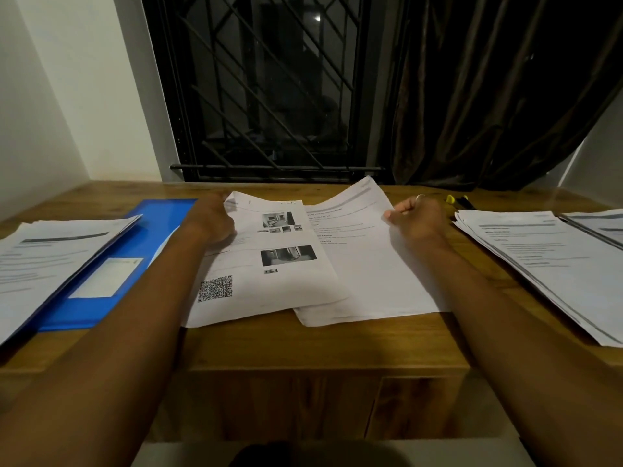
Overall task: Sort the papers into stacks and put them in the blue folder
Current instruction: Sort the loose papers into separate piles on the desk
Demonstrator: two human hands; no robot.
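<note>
My left hand grips the photo sheet; my right hand pinches the text sheet by its raised right edge.

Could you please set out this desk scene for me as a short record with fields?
surface: wooden desk
folder: blue folder, flat at the left, partly under the left paper stack
centre: QR-code sheet overlapping the text sheet
left hand: grips the QR-code sheet's left edge
right hand: pinches the text sheet's right edge
right side: right paper stack, loosely fanned; pens beyond it
</note>
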